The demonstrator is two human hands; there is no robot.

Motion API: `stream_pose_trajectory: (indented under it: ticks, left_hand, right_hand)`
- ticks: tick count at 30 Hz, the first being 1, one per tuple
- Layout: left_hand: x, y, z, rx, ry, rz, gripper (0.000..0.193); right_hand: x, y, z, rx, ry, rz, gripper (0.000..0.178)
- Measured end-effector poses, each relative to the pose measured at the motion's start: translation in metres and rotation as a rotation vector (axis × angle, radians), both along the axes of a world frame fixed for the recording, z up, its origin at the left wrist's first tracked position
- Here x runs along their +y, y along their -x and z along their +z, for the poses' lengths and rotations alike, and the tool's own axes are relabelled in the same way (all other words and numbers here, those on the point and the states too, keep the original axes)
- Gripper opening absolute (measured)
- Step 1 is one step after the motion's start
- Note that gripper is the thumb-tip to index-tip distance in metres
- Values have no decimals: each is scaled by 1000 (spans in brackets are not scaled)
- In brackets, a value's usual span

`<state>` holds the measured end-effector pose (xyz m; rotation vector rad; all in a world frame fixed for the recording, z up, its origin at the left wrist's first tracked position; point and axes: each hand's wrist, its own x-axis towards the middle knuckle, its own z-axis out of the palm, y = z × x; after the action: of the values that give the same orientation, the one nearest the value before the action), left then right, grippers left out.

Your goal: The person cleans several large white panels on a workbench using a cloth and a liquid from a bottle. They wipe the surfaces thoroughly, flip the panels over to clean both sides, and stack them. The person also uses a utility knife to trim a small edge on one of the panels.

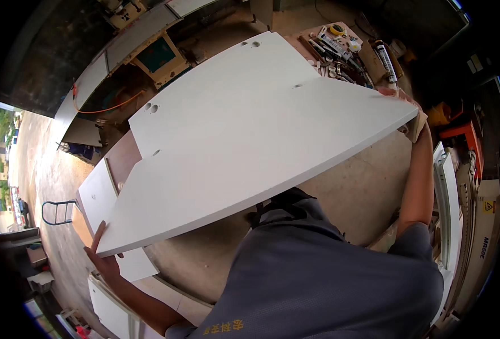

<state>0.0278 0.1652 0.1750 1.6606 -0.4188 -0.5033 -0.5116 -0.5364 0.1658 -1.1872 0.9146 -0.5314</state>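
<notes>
A large white panel point(250, 169) spans the middle of the view, tilted, with its long near edge close to my body. My left hand point(106, 263) grips its near left corner, with one finger along the short side edge. At the far right corner my right hand point(419, 121) holds the panel, its fingers partly hidden by the board. Beyond it lies what looks like a second white panel point(216, 85) with round holes near its edges. The line where the two white surfaces meet is hard to make out.
Tubes, a tape roll point(336, 29) and hand tools crowd a board at the back right. A bench point(86, 79) with an orange hose point(111, 109) stands back left. White strips point(446, 198) and a long carton point(483, 248) are at right. Another panel point(94, 195) lies at left.
</notes>
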Motion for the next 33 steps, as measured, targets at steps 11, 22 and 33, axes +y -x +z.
stream_pose_trajectory:
  ticks: [11, 22, 33]
  left_hand:
    - [-89, -183, 4, -597, -301, 333, 56]
    - [-231, -151, -127, -175, -30, 531, 65]
    - [-233, -123, -241, -311, -809, 314, 84]
  right_hand:
    - [-161, -162, -23, -598, 34, 308, 32]
    - [-179, -270, -94, -284, -196, -67, 28]
    - [-24, -255, -221, 1055, 1385, 245, 81]
